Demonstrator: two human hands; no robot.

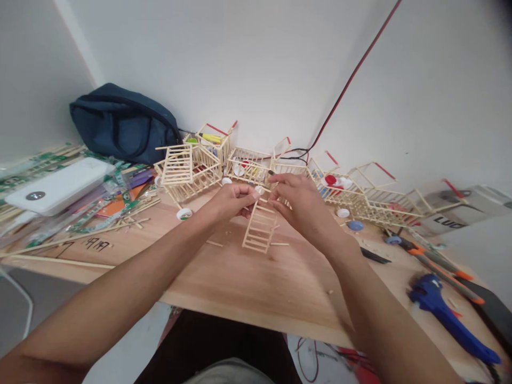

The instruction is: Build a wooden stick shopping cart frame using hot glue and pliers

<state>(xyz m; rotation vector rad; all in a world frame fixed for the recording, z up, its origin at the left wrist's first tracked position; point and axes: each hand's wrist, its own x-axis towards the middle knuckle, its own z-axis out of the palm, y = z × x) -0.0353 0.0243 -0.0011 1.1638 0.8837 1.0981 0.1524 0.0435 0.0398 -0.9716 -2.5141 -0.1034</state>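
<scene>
Both my hands meet over the middle of the wooden table (248,282). My left hand (232,202) pinches the top of a small ladder-like frame of thin wooden sticks (259,228), whose lower end rests on the table. My right hand (298,200) is closed on the same frame's upper right side, with its fingers curled. Behind my hands a row of finished stick cages (200,160) stretches along the wall, some holding bottle caps.
A dark blue bag (124,128) lies at the back left, beside a white box (56,186) and packets of sticks. Loose caps (184,214), a blue tool (448,314) and orange-handled cutters (436,266) lie at the right. A red cable (352,80) climbs the wall.
</scene>
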